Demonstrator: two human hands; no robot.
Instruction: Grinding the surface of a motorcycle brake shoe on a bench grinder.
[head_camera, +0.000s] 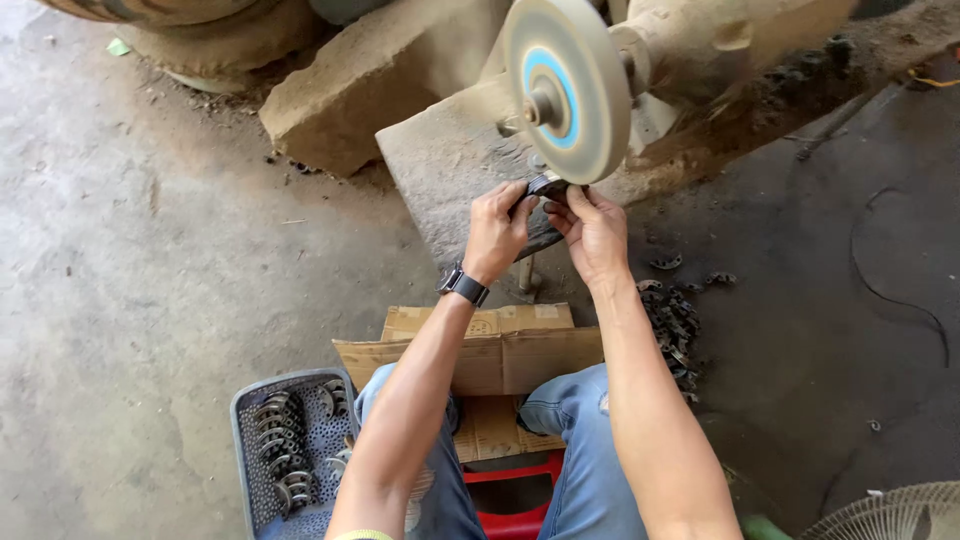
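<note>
Metal piece (546, 186): we press it up against the wheel's (566, 88) lower rim.
Left hand (497, 230): pinching one end tight.
Right hand (592, 228): clamping the other end, steadying.
Basket (243, 420): similar pieces stacked by our knee.

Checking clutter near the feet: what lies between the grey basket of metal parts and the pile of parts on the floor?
In the head view, between basket and pile: folded cardboard and the person's knees.
</note>
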